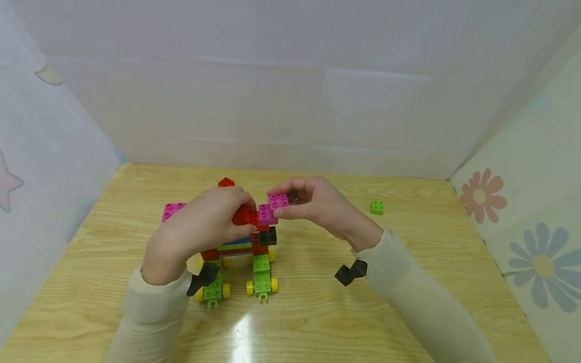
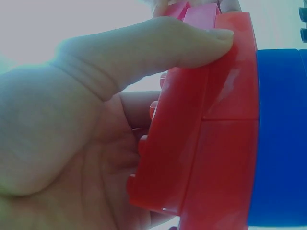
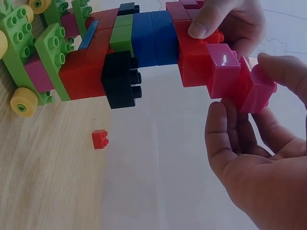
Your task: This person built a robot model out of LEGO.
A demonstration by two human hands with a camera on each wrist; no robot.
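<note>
Between the hands stands a toy built of bricks, on green wheeled bases [image 1: 261, 277] with yellow wheels. My left hand [image 1: 199, 219] grips the red bricks [image 2: 172, 139] at its top, the thumb pressing their side; blue bricks [image 2: 283, 139] lie under them. My right hand [image 1: 321, 207] pinches a pink brick [image 1: 278, 201] between thumb and fingers at the toy's right end. That brick sits against another pink brick [image 3: 224, 72] joined to the red ones; how firmly it is seated I cannot tell. A black brick [image 3: 117, 81] sticks out lower down.
A small green brick [image 1: 377, 207] lies at the back right of the wooden table [image 1: 349, 336]. In the right wrist view a small red brick [image 3: 100, 139] lies apart. Left of the left hand shows a pink brick [image 1: 172, 210], partly hidden. Pale walls enclose the table's back and sides.
</note>
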